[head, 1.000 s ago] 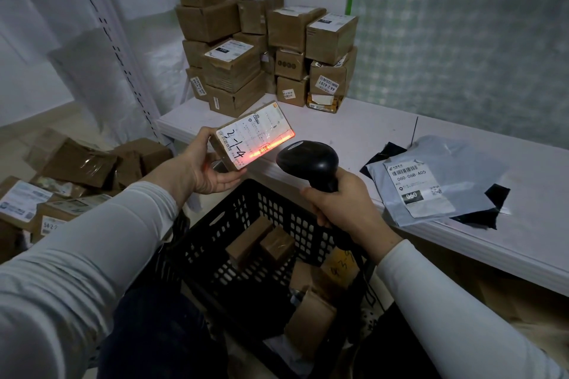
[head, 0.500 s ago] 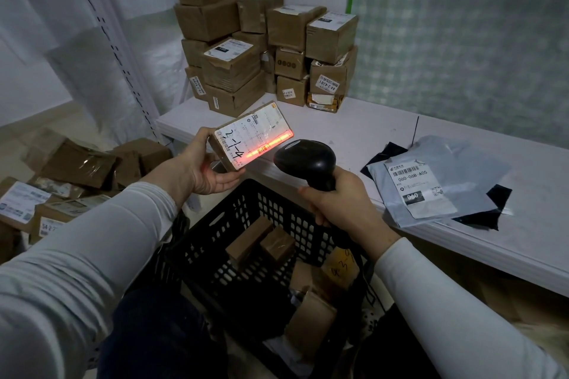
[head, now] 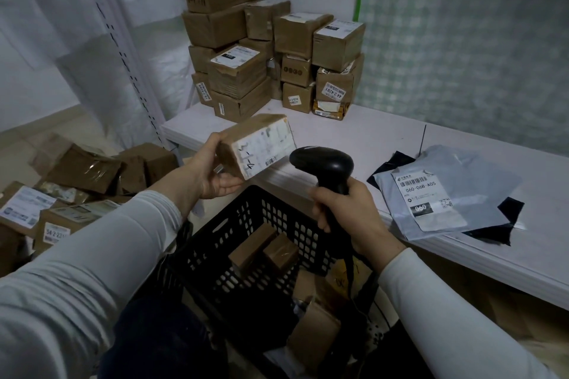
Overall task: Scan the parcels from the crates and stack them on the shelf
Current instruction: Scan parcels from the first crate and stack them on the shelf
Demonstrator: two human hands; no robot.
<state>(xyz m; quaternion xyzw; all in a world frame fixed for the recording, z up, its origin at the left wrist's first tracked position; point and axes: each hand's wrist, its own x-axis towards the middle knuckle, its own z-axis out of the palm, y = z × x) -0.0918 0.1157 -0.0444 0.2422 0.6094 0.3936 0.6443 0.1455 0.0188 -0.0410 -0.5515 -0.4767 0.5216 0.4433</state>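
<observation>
My left hand [head: 212, 172] grips a small cardboard parcel [head: 255, 144] with a white label and handwritten digits, held above the shelf's front edge. My right hand [head: 348, 212] is wrapped round the handle of a black barcode scanner [head: 323, 161], whose head sits just right of the parcel. No red scan line shows on the label. Below both hands stands a black plastic crate [head: 215, 258] with several brown parcels [head: 261, 251] inside. A stack of scanned cardboard parcels [head: 271, 52] fills the back left corner of the white shelf [head: 378, 135].
A grey mailer bag [head: 446, 194] with a printed label lies on the shelf at the right, over a black bag. Several loose cardboard boxes [head: 83, 172] lie on the floor at the left. A perforated shelf upright [head: 123, 55] rises left of the stack.
The red scan line on the label has gone out. My left hand has tilted the parcel so that its label faces more to the right and down. The scanner has stayed beside it.
</observation>
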